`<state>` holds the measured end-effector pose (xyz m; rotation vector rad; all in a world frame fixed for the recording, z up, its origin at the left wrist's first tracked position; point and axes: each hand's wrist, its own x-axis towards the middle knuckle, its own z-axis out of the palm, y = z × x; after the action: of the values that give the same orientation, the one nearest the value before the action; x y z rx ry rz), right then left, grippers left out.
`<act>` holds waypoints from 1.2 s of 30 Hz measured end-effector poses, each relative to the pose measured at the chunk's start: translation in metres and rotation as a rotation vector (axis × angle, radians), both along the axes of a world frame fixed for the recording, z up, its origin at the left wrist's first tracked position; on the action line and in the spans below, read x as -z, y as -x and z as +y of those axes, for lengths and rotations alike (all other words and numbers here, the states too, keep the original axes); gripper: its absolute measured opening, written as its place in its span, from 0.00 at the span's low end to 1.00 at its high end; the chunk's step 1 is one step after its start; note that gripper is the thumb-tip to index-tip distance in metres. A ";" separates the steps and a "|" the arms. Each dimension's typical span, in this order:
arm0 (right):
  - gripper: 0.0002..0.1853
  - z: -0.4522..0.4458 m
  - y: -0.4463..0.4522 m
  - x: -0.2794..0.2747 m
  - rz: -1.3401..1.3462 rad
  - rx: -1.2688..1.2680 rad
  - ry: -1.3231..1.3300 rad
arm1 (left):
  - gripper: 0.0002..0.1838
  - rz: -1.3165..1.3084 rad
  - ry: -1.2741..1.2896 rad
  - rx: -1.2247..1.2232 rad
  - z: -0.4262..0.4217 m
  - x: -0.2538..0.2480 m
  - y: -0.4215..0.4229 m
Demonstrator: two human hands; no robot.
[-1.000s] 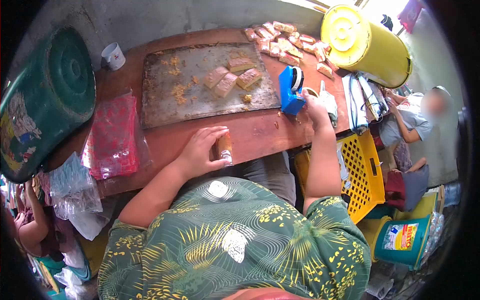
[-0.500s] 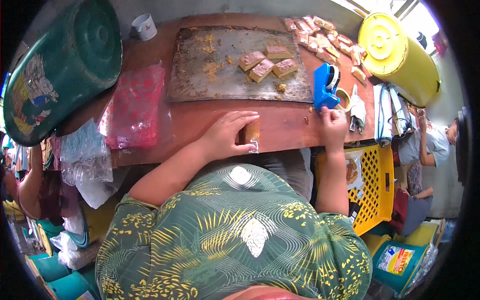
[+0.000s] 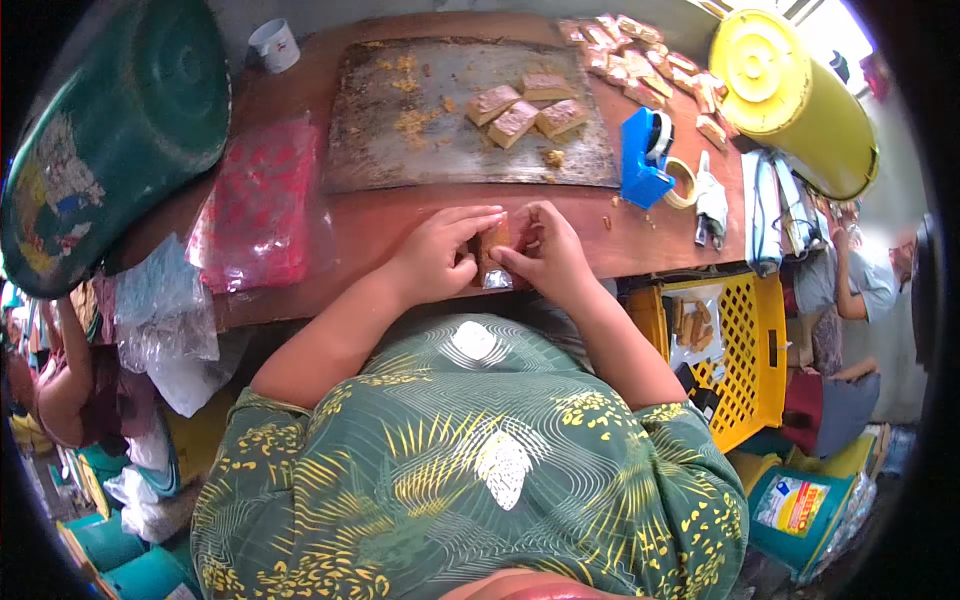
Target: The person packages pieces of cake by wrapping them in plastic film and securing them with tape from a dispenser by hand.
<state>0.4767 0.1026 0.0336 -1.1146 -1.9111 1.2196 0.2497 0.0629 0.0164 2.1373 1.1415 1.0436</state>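
At the near edge of the table, a wrapped cake slice (image 3: 494, 258) in clear plastic stands between my two hands, the wrapper's shiny end towards me. My left hand (image 3: 437, 255) is closed round its left side, fingers over the far end. My right hand (image 3: 552, 250) presses its thumb on the slice's right side with the fingers curled; whether a bit of tape is in them I cannot make out. Beyond lies a dark metal baking sheet (image 3: 400, 160) with several unwrapped cake slices (image 3: 513, 122). A blue tape dispenser (image 3: 642, 160) stands right of the sheet.
Several wrapped slices (image 3: 640, 62) are piled at the back right beside a yellow bucket (image 3: 765, 75). A tape roll (image 3: 681, 184) lies by the dispenser. Red-patterned plastic bags (image 3: 258, 215), a green drum (image 3: 130, 120) and a white mug (image 3: 274, 45) are left. A yellow crate (image 3: 750, 350) stands right.
My right hand has moved left from the tape dispenser to the wrapped slice. My left hand has stayed at the slice, its fingers drawn in closer.
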 end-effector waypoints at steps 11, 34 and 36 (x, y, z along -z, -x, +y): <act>0.20 0.152 -0.171 -0.017 0.031 0.689 0.023 | 0.20 0.070 -0.108 -0.197 -0.005 -0.004 -0.010; 0.16 0.099 -0.163 -0.006 0.057 0.647 -0.095 | 0.22 -0.082 -0.230 -0.131 -0.014 -0.003 -0.007; 0.17 0.096 -0.170 0.007 -0.355 0.694 -0.413 | 0.22 -0.082 -0.224 -0.133 -0.014 -0.005 -0.008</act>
<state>0.6465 0.1983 0.0263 -1.6298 -1.6655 0.2497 0.2572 0.0484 0.0215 2.1871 1.1890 1.3644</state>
